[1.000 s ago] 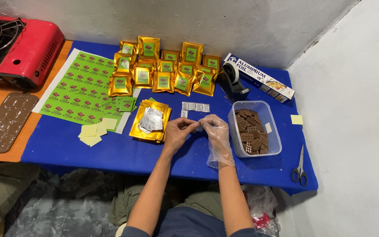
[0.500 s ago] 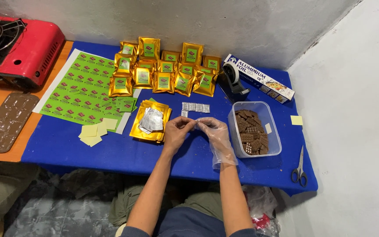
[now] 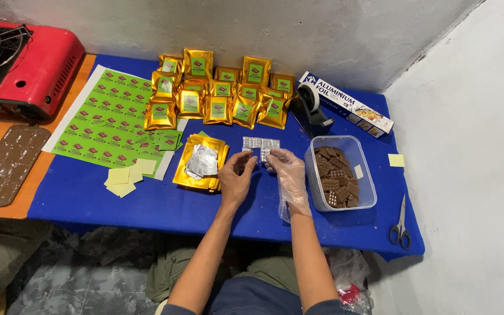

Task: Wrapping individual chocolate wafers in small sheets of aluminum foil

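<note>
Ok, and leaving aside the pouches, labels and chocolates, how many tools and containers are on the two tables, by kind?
Scissors: 1
Tape dispenser: 1
Aluminium foil box: 1
Clear plastic tub: 1
Red gas stove: 1
Brown mould tray: 1
Total: 6

You get even, fairly bright light from above; shadows stay soft and short beside the plastic container (image 3: 340, 175). The gold pouches (image 3: 217, 93) throw small glints. Focus is sharp across the table (image 3: 88, 204), with slight wide-angle stretch at the edges.
</note>
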